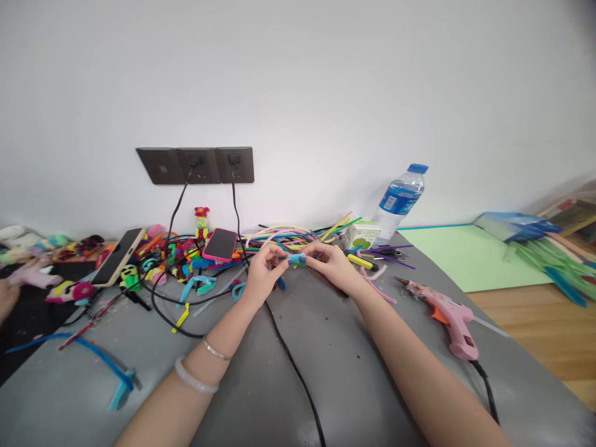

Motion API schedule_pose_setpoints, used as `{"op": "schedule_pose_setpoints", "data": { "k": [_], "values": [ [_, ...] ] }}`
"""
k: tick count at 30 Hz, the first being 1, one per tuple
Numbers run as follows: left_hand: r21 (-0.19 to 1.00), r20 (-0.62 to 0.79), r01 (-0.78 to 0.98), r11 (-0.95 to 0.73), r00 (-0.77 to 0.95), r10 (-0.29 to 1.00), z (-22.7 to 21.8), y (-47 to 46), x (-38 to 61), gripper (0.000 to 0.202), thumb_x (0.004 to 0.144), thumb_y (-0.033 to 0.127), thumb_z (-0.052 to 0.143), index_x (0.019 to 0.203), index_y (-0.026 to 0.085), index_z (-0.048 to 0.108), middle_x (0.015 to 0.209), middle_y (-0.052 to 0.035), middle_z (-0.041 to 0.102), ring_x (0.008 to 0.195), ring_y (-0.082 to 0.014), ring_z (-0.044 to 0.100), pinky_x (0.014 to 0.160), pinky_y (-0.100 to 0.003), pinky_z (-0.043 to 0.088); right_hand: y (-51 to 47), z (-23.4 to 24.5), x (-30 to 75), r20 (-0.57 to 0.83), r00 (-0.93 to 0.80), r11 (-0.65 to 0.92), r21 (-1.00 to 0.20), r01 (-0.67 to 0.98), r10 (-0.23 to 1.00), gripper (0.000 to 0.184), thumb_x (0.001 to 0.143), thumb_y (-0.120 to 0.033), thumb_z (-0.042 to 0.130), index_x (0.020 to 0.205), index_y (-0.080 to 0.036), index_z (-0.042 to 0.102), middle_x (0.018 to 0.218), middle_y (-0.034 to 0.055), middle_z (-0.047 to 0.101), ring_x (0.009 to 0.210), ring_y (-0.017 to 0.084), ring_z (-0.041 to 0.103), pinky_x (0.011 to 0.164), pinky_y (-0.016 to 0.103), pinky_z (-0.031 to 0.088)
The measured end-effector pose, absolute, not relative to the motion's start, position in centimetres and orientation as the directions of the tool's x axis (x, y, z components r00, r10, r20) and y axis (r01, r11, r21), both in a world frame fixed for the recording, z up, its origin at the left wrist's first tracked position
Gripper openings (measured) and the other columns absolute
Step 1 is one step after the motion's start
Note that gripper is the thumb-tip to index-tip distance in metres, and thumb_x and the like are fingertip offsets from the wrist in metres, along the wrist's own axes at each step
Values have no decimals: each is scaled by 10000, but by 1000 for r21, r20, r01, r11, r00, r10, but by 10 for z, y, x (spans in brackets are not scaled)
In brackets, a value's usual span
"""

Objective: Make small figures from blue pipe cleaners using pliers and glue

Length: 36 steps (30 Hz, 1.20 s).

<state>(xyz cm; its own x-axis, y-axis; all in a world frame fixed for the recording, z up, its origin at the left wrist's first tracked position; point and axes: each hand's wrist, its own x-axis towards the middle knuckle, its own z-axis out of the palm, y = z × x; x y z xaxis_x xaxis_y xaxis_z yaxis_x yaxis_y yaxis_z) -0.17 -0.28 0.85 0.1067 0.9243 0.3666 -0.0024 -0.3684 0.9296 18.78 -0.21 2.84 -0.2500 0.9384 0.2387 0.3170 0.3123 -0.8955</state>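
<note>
A small light-blue piece bent from pipe cleaner (297, 258) is stretched between my two hands over the grey table (298, 372). My left hand (263, 273) pinches its left end with thumb and fingers. At the other end, my right hand (335, 266) grips it the same way. Its exact shape is partly covered by my fingertips. Behind the hands lies a bundle of long coloured pipe cleaners (279, 231). Loose light-blue bent pieces (198, 285) rest to the left of my left hand.
A pink hot glue gun (454, 320) lies at right. Black cables (288, 351) cross the table from wall sockets (195, 166). A water bottle (400, 202), a small box (361, 236), two phones (220, 244) and pipe-cleaner figures stand along the back. Another person's hand (7, 298) shows at far left.
</note>
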Motion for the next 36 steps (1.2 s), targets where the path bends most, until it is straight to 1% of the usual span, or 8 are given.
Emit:
{"op": "schedule_pose_setpoints", "data": {
  "k": [4,7,14,19,25,31,34,36],
  "values": [
    [919,392,-25,-393,130,911,10,-4,-1,190,753,256,695,877,184,570,832,-30,653,644,-111,528,624,-234,422,-6,34,184,347,-257,419,-846,329,902,270,827,-457,645,801,-189,657,917,67,690,859,210,606,767,339,466],
    [913,409,-45,-407,126,904,9,-3,-1,194,753,247,698,899,183,588,872,-42,661,709,-126,581,638,-231,435,-7,35,183,379,-263,450,-836,314,887,245,839,-435,641,804,-193,658,922,73,685,911,221,609,823,356,460],
    [942,331,-98,-320,131,935,6,-1,-2,193,730,260,717,879,165,638,899,-59,685,772,-146,625,680,-246,478,-1,30,188,352,-251,415,-867,275,902,239,830,-424,645,804,-187,669,939,83,700,926,236,618,855,373,450],
    [948,318,-71,-311,122,940,7,-2,-2,206,725,283,729,888,167,683,935,-72,689,778,-153,612,635,-236,477,0,29,190,348,-260,414,-870,267,901,259,836,-446,641,822,-189,670,951,85,697,936,235,618,851,372,465],
    [943,333,-25,-333,158,930,2,0,-3,166,754,260,693,897,183,725,949,-67,711,837,-180,619,672,-254,473,-3,32,188,402,-266,470,-837,280,876,257,854,-449,631,852,-196,676,946,84,688,935,236,621,865,382,471],
    [930,362,14,-367,124,924,-1,2,-4,140,756,244,684,877,195,737,943,-62,722,880,-201,627,732,-282,470,-2,30,187,483,-231,535,-786,309,844,227,845,-440,648,850,-214,669,941,82,688,970,243,619,883,401,464],
    [934,354,8,-358,129,926,0,1,-4,147,748,232,683,878,192,738,950,-68,722,872,-200,624,721,-282,475,-1,28,188,511,-215,554,-767,323,832,210,843,-427,654,858,-218,674,949,84,688,959,244,617,842,397,473],
    [933,357,4,-360,120,926,1,1,-3,149,739,218,683,875,189,737,942,-69,722,857,-197,619,701,-278,478,-1,28,188,524,-212,566,-758,324,824,200,843,-418,658,860,-220,677,953,87,686,960,245,617,843,403,475]
  ]
}}
